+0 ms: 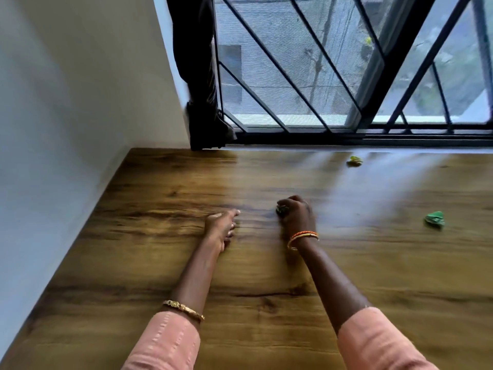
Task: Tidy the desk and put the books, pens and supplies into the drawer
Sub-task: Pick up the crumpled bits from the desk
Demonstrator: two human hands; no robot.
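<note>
Two forearms in pink sleeves (165, 340) reach out over the wooden tabletop (266, 329). Gold bracelet (183, 309) on the left forearm just past the sleeve cuff; orange and gold bangles (302, 238) on the right wrist.

Left hand (220, 229) lies edge-down on the tabletop, fingers loosely extended and relaxed, holding nothing visible. Frame is motion-blurred here, so finger detail is soft.

Right hand (294, 213), just beside the left hand and slightly farther out, is fisted with fingers curled round a small dark item (281, 209). Only a sliver shows at the fist's left edge; cannot tell what the item is. Fist rests on or just above the tabletop, contact not clear.

Right of the right hand, well apart from it, a crumpled green scrap (434, 219) lies on the tabletop. Farther out, beyond the right hand and to its right, a smaller yellow-green scrap (354, 160) lies near the tabletop's far edge.

Left of the hands a white wall (66, 102) runs along the tabletop's edge. Past the far edge, a window with a black diagonal grille (306, 76) and mesh screen. A dark curtain (200, 89) hangs at the corner where wall meets window, its hem touching the tabletop.
</note>
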